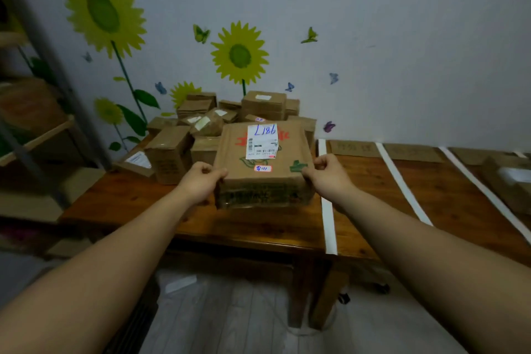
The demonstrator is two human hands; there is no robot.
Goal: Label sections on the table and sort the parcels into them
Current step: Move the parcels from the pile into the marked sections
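Observation:
A large brown cardboard parcel with a white shipping label marked "L186" and a small pink tag is held in front of me above the wooden table. My left hand grips its near left corner and my right hand grips its near right corner, fingers curled over the top edge. Behind it lies a pile of several brown parcels against the wall. White tape strips divide the table's right part into sections, each headed by a cardboard label at the back.
One parcel sits in a section at the far right. A shelf rack stands at the left. The wall with sunflower stickers bounds the table's back. Grey floor lies below the table's front edge.

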